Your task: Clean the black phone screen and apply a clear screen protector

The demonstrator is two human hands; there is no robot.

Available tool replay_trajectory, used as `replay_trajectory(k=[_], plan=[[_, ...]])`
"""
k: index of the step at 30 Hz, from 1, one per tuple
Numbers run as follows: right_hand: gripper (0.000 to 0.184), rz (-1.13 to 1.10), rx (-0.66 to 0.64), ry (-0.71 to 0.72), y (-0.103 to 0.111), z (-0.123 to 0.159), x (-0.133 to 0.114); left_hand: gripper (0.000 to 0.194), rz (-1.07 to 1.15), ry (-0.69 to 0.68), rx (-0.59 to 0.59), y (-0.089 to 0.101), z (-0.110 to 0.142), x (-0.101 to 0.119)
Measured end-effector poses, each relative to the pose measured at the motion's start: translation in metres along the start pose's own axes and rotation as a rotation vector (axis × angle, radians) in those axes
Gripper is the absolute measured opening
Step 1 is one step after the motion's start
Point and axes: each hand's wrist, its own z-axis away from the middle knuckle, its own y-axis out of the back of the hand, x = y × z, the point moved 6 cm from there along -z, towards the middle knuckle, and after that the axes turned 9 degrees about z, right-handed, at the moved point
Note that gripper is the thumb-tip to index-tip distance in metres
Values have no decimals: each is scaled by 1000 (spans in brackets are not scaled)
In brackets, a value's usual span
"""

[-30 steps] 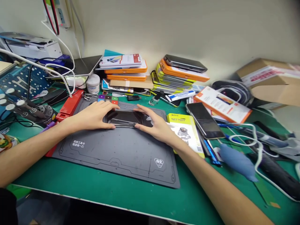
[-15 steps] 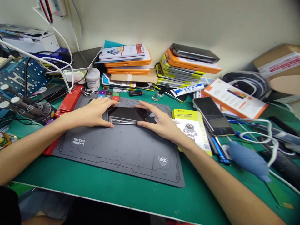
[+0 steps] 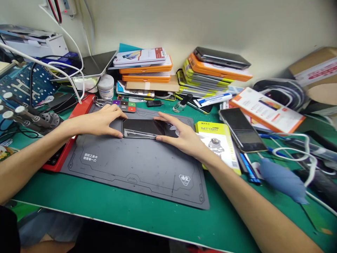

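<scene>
Right hand (image 3: 183,136) pinches the phone (image 3: 140,125) edge to edge, probably for steadiness, mat (image 3: 131,158) underneath; left hand (image 3: 103,122) sits opposite, can't tell if gripping tbh.

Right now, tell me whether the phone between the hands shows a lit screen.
Unlit: the phone has a dark upper face with no glowing image. Whether it is powered, I cannot tell.
</scene>
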Motion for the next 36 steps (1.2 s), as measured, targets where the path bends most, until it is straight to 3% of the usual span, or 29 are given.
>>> replay_trajectory(k=[5,13,36], plan=[[83,3,3,-5,0,1,0,68,134,7,47,7,-8,-11],[84,21,5,-30,0,2,-1,55,163,-60,164,4,-15,-14],[83,16,17,-32,-1,2,1,51,195,-60,175,1,-18,-23]])
